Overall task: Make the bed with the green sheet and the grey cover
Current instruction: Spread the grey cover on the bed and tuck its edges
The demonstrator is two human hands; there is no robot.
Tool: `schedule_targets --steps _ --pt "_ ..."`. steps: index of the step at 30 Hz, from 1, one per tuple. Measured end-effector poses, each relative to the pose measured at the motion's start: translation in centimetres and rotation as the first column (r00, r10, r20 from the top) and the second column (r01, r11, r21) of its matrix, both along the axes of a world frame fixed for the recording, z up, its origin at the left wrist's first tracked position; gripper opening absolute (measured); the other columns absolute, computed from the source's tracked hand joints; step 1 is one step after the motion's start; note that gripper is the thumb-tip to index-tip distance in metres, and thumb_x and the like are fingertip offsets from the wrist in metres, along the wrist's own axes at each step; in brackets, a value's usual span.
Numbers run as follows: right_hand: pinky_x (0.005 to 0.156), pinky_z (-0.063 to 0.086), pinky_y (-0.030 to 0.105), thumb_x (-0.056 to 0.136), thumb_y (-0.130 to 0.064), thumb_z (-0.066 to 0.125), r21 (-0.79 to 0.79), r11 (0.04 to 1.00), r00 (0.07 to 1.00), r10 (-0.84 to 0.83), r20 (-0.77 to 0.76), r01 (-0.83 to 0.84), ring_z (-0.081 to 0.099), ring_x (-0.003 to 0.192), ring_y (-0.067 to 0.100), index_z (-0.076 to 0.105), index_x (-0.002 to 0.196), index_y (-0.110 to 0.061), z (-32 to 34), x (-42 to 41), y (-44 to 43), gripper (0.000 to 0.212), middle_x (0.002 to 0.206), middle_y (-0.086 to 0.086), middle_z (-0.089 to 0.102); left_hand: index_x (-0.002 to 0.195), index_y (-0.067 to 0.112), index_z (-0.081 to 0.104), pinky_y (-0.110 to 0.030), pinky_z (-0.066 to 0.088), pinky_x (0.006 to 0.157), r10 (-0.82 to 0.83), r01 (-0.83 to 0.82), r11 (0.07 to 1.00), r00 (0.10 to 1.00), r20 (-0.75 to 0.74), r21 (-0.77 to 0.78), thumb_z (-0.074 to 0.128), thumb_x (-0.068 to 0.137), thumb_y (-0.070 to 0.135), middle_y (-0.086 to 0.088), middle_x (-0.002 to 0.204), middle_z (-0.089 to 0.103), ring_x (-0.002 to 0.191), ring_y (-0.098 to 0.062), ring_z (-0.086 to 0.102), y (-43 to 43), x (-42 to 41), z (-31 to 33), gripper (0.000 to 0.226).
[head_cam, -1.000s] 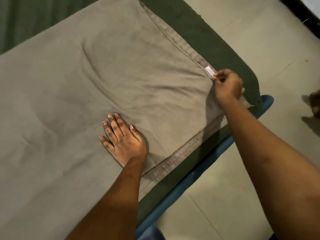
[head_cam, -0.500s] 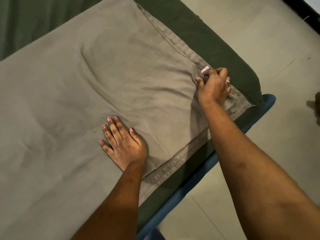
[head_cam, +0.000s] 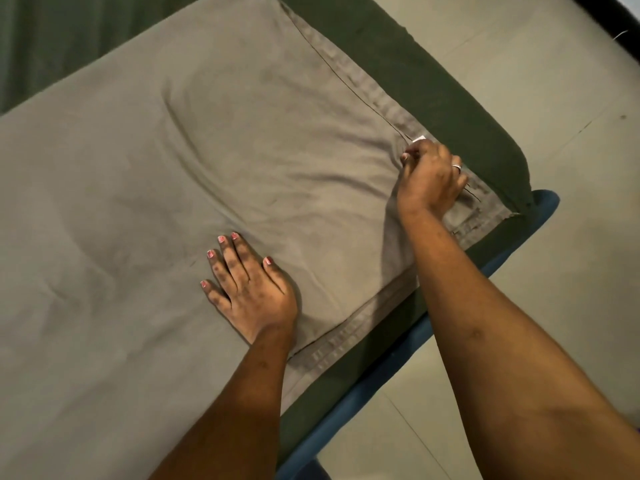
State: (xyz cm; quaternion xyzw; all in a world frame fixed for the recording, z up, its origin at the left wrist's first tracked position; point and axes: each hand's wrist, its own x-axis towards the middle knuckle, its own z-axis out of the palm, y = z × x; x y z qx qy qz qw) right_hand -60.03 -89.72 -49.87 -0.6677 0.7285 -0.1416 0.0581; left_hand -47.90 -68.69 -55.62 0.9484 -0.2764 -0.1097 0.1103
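Beyond the bed's corner lay a pale tiled floor (head_cam: 519,81). On the bed, a grey cloth cover (head_cam: 173,168) with a stitched hem was spread flat over a dark green sheet (head_cam: 433,81), which showed as a band along two of the cover's edges and wrapped the mattress corner. The left hand (head_cam: 252,292) lay palm down on the cover near its nearer hem, fingers straight and slightly spread, holding nothing. The right hand (head_cam: 429,178) sat by the cover's corner with its fingers curled, pinching the grey cloth just beside a small white tag (head_cam: 419,137) on the hem; creases ran from that pinch toward the cover's middle. A silver ring (head_cam: 457,167) showed on one finger of that hand. Under the sheet's edge ran a rounded blue bed frame (head_cam: 398,368).
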Motion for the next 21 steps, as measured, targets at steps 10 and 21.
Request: schedule_targets --steps 10,21 --pt "0.092 0.028 0.039 0.096 -0.023 0.050 0.033 0.999 0.990 -0.001 -0.138 0.005 0.044 0.118 0.024 0.056 0.121 -0.025 -0.8 0.5 -1.1 0.026 0.128 0.001 0.056 0.153 0.018 0.009 -0.051 0.003 0.116 0.008 -0.008 1.000 1.000 -0.011 0.010 0.018 0.096 0.039 0.000 0.161 0.009 0.148 -0.023 0.004 0.0 0.0 -0.3 0.062" --pt "0.088 0.032 0.034 0.101 -0.019 0.030 -0.101 0.994 0.983 -0.013 0.181 0.031 0.058 0.101 0.024 0.048 0.117 -0.012 0.4 1.7 -1.5 0.025 0.108 0.004 0.065 0.153 0.019 0.006 -0.049 0.001 0.116 0.002 -0.001 0.999 1.000 -0.031 0.034 0.017 0.095 0.039 0.001 0.161 0.006 0.148 -0.022 0.002 0.0 0.0 -0.1 0.063"
